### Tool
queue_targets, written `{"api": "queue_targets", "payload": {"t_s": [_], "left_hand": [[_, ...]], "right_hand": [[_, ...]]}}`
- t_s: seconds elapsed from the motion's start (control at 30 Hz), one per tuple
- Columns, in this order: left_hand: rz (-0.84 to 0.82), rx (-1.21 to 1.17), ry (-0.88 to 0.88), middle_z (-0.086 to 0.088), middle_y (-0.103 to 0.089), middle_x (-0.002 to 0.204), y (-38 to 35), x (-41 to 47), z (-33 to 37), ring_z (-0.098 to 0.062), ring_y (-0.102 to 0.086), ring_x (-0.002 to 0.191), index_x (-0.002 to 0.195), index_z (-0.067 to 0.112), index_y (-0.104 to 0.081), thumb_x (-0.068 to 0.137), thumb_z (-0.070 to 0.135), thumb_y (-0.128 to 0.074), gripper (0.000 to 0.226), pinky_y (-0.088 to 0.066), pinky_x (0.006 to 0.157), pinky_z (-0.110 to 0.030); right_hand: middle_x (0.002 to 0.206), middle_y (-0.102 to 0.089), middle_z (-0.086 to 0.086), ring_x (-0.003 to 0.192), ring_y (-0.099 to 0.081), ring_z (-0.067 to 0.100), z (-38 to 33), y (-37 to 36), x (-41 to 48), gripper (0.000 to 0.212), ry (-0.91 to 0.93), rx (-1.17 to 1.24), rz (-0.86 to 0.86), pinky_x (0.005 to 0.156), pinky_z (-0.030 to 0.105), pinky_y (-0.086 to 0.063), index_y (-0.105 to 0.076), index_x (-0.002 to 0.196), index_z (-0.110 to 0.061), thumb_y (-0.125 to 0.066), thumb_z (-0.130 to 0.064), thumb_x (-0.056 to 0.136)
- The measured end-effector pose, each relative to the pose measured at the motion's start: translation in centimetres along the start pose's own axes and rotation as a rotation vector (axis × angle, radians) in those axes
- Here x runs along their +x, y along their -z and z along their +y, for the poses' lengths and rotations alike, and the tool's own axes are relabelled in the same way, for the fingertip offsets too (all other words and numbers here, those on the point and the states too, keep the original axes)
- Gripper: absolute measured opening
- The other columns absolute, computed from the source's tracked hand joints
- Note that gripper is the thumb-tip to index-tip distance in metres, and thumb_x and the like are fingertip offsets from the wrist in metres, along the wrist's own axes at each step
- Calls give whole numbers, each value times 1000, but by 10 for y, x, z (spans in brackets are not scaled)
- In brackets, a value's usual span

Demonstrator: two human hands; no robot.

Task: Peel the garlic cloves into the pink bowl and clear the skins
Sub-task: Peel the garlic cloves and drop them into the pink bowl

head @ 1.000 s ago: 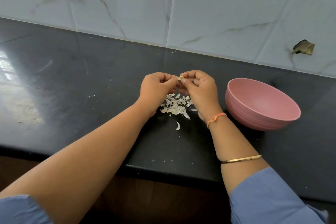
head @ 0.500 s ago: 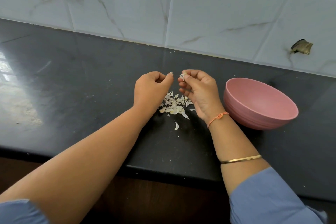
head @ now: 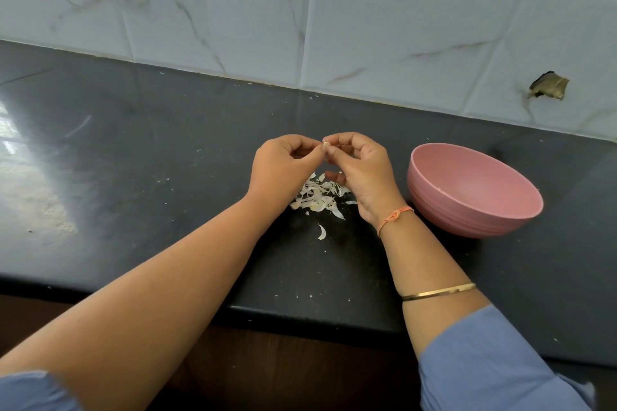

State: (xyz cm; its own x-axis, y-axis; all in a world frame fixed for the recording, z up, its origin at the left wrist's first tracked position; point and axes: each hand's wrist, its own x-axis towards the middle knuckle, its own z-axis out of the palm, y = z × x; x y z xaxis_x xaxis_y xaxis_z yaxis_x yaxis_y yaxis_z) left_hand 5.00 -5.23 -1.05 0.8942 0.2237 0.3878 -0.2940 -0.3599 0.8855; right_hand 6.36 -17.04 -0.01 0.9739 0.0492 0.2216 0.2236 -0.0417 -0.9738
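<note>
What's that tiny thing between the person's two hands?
A small pale garlic clove, pinched by both the left hand and the right hand above the skins pile; the head view shows it.

On the bench [head: 133,177], in the middle, a heap of skins [head: 317,198]. Just in front of it, one loose skin [head: 321,231]. To the right, near the heap, a bowl [head: 467,220]. Above the heap, left hand [head: 280,167] and right hand [head: 364,173], pinching a clove [head: 325,144] between them. Behind the bench, the wall [head: 367,27].
</note>
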Motion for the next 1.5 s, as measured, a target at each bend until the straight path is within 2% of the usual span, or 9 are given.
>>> {"api": "queue_targets", "payload": {"t_s": [0.27, 0.47, 0.67, 0.87, 1.0, 1.07, 1.17, 1.27, 1.5], "left_hand": [[0, 33, 27, 11, -62, 61, 0, 2, -2, 6, -49, 46, 69, 27, -64, 84, 20, -65, 16, -37, 45, -7], [9, 31, 90, 8, -62, 63, 0, 5, -4, -4, -50, 52, 71, 20, -65, 83, 18, -62, 12, -47, 54, -24], [24, 108, 81, 8, -61, 67, -2, 4, -5, -5, -53, 60, 79, 18, -66, 85, 20, -59, 9, -48, 61, -25], [14, 172, 116, 8, -62, 66, 1, 4, -5, -4, -52, 55, 80, 15, -67, 84, 21, -59, 11, -41, 54, -18], [43, 91, 80, -3, -63, 62, 1, 1, -3, -8, -52, 55, 69, 11, -66, 85, 30, -60, 25, -44, 56, -23], [68, 77, 56, -8, -65, 63, 1, 1, -3, -8, -52, 54, 66, 9, -65, 87, 37, -61, 35, -43, 53, -20], [50, 102, 26, 4, -63, 61, 1, 2, -4, 1, -51, 51, 68, 19, -66, 86, 35, -66, 24, -41, 50, -11], [46, 36, 13, 16, -64, 71, 1, 3, -5, 11, -56, 61, 83, 25, -69, 86, 21, -66, 6, -41, 57, -3], [6, -15, 2, 15, -65, 70, 2, 1, -2, 7, -59, 64, 83, 32, -68, 88, 20, -62, 14, -44, 58, -7]], "right_hand": [[87, -66, 10, 80, -66, 17, 2, -2, 1, 14, -32, 56, -30, 72, 30, -59, -62, 82, -9, -60, 4, 86], [84, -63, 6, 74, -63, 12, 0, -3, 1, 12, -14, 142, -22, 72, 30, -58, -62, 85, -10, -59, 1, 88], [90, -62, 1, 81, -58, 10, -2, -3, 0, 13, -98, 170, -38, 69, 29, -54, -61, 86, -15, -55, -5, 92], [88, -65, 0, 79, -59, 10, -8, 4, 2, 12, -147, 429, 22, 68, 27, -51, -58, 89, -15, -51, -7, 95], [81, -64, 2, 71, -60, 11, -7, 2, 0, 13, -187, 335, 12, 62, 24, -52, -62, 92, -12, -51, -7, 95], [78, -62, 4, 69, -59, 11, -7, 1, 0, 13, -192, 303, 20, 61, 23, -52, -63, 92, -10, -52, -6, 94], [74, -62, 6, 65, -59, 13, -6, 1, 0, 10, -186, 301, 32, 60, 22, -53, -62, 91, -8, -53, -4, 93], [73, -62, 9, 64, -59, 14, -6, 1, -1, 6, -180, 270, 36, 58, 21, -54, -61, 88, -6, -56, -3, 91], [71, -62, 9, 63, -60, 13, -6, 2, -1, 5, -170, 257, 33, 60, 22, -56, -64, 85, -3, -61, -2, 87]]}}
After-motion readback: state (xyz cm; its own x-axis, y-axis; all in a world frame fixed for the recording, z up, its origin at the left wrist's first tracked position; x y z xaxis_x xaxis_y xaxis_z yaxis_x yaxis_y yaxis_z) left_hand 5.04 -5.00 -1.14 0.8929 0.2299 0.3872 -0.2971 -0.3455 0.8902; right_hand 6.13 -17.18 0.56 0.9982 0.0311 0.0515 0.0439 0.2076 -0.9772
